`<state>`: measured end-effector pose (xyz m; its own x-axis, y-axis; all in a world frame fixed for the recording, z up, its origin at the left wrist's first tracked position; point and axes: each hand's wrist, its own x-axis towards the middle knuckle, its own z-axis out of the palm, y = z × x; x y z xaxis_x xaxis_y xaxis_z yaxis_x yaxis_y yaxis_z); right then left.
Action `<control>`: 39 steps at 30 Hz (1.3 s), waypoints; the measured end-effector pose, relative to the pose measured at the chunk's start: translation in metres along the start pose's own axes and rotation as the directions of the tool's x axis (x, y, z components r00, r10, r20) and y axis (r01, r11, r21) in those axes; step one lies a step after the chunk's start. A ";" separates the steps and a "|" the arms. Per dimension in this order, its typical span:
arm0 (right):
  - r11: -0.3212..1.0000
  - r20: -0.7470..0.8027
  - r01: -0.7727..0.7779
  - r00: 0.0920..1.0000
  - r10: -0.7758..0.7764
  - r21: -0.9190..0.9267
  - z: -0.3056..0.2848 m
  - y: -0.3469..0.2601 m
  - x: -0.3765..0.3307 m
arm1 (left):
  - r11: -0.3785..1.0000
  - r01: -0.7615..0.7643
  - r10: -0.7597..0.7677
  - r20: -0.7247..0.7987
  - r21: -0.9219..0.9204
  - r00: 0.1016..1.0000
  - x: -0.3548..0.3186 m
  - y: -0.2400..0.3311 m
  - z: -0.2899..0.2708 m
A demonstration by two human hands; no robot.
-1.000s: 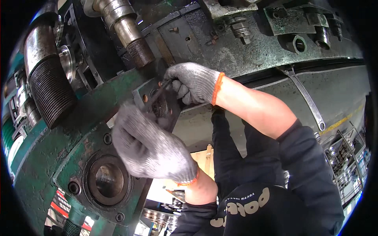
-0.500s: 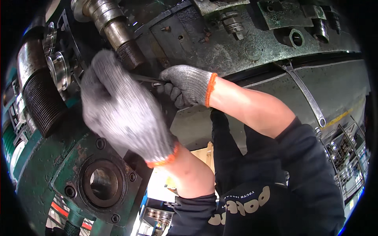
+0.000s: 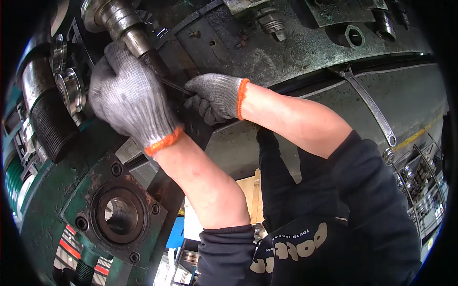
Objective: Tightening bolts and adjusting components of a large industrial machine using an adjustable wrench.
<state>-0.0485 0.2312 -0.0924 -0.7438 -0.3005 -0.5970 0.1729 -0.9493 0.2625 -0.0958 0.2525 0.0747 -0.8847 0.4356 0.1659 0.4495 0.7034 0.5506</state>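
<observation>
Thin dark metal rod [image 3: 172, 86], long axis 10-to-4 o'clock, just below steel shaft [image 3: 125, 28] on green machine body [image 3: 52, 209]. Left hand [image 3: 129, 102] fingers clenched near its upper end; right hand [image 3: 214, 95] fingers grasping lower end.

A long wrench [image 3: 369, 107] lies near a round flanged bore [image 3: 117, 215].

Big worn green-painted cast machine body [image 3: 52, 224] fills my view, grimy grey steel plate [image 3: 296, 47] above. Square green flange with round bore [image 3: 117, 214] lower left. Long steel spanner [image 3: 369, 107] lies on the grey ledge. Tray of sockets [image 3: 420, 186] far right.
</observation>
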 end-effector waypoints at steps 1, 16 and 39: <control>1.000 -0.005 -0.002 1.000 0.002 -0.010 -0.001 -0.001 0.001 | 1.000 -0.015 0.016 0.017 -0.009 1.000 0.001 -0.005 0.001; 0.696 -0.048 0.216 0.940 -0.338 -0.685 0.003 -0.003 -0.024 | 0.973 -0.129 0.139 -0.039 0.192 0.990 -0.117 -0.087 -0.071; -0.372 0.404 0.159 0.308 -0.861 -0.915 -0.025 0.035 -0.022 | 0.961 -0.138 0.058 0.314 0.241 0.948 -0.209 -0.247 0.050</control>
<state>-0.0101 0.2028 -0.0886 -0.6389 0.7622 -0.1039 0.4080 0.2212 -0.8858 -0.0156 0.0161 -0.1367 -0.7738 0.6297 -0.0682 0.5838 0.7508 0.3089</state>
